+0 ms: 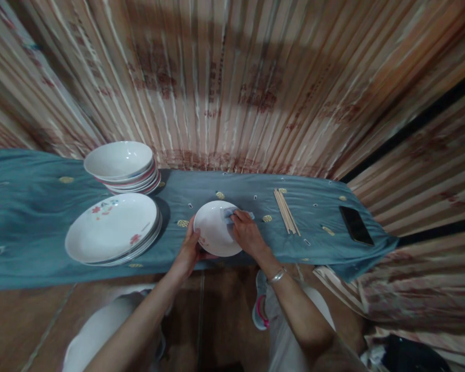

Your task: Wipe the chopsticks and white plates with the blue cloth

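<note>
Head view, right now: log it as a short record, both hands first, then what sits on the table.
Left hand: grips the dish by its left edge
Right hand: holds a pale blue cloth over the dish's right side
Dish colour: white, small reddish print near the left hand
Left rear: stacked bowls
Left front: stacked plates, floral print on top one
Right: chopsticks, then dark phone
Tablecloth: blue-green, yellow motifs

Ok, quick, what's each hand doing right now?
Left hand: closed, holding the round white ceramic dish by its edge.
Right hand: closed, holding a small pale blue cloth against the dish's inside.
</note>
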Demonstrator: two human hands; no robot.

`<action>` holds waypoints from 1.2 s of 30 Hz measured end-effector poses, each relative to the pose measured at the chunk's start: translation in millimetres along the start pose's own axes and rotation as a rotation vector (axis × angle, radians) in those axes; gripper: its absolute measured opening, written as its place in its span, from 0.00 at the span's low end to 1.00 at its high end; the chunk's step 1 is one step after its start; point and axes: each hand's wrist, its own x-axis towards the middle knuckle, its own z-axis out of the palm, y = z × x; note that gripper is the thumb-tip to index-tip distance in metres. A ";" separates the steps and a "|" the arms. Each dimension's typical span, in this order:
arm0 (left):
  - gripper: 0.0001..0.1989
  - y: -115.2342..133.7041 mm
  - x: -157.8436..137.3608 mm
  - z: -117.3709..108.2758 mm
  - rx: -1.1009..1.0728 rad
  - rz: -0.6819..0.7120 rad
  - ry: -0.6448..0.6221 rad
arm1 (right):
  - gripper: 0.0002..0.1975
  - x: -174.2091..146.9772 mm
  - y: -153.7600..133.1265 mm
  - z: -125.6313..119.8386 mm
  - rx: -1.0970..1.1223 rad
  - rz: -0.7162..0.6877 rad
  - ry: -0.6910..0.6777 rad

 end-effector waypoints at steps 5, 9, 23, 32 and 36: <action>0.38 -0.8 -0.1 -1.3 -0.002 0.001 -0.007 | 0.20 10.6 1.7 12.2 0.138 0.013 0.030; 0.37 -1.6 -0.2 -2.6 0.013 0.016 -0.042 | 0.21 20.1 0.8 23.0 0.200 0.055 0.051; 0.36 -1.4 -1.8 -1.9 0.014 0.021 -0.042 | 0.22 39.9 -17.7 44.6 0.538 -0.006 -0.020; 0.36 -4.1 -0.3 -3.4 -0.039 0.006 -0.005 | 0.15 34.2 -35.1 30.8 0.690 -0.148 -0.128; 0.38 -4.1 -0.3 -2.7 -0.052 -0.003 0.006 | 0.13 28.7 -37.4 25.4 0.719 -0.187 -0.151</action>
